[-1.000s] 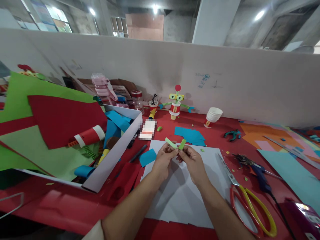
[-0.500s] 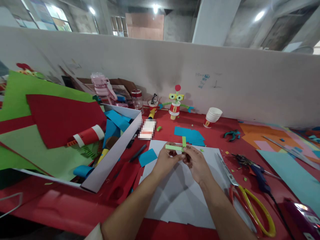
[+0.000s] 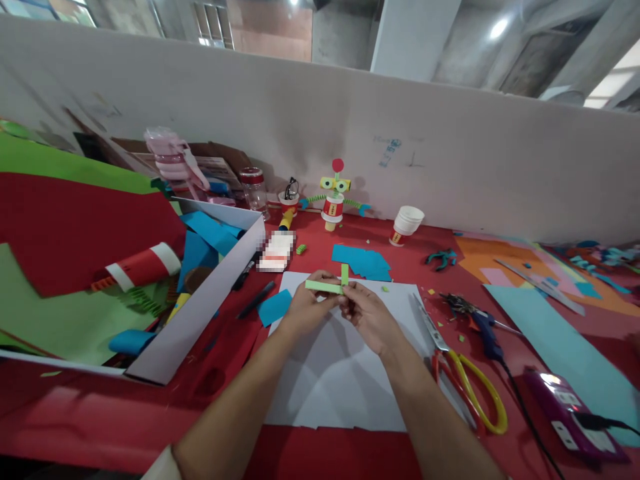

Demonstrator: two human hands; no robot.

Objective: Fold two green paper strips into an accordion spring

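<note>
Two light green paper strips (image 3: 324, 287) meet at a right angle above the white sheet, one lying crosswise and the other pointing away from me. My left hand (image 3: 306, 308) is closed on the crosswise strip. At the corner where the strips meet, my right hand (image 3: 367, 312) pinches them, its fingertips close to those of the left. Part of the fingers is hidden behind the strips and the hands. Just beyond lie blue paper pieces (image 3: 361, 261), with another blue piece (image 3: 275, 307) left of my left hand.
Large scissors (image 3: 456, 363), a glue gun (image 3: 483, 327) and teal pliers (image 3: 441, 259) lie to the right. A paper-cup figure (image 3: 333, 208) and stacked cups (image 3: 406, 225) stand at the back. On the left is a white box (image 3: 207, 300) holding coloured paper.
My view has turned slightly right and down, so everything appears shifted left. Both hands keep hold of the green strips, which sit in nearly the same arrangement.
</note>
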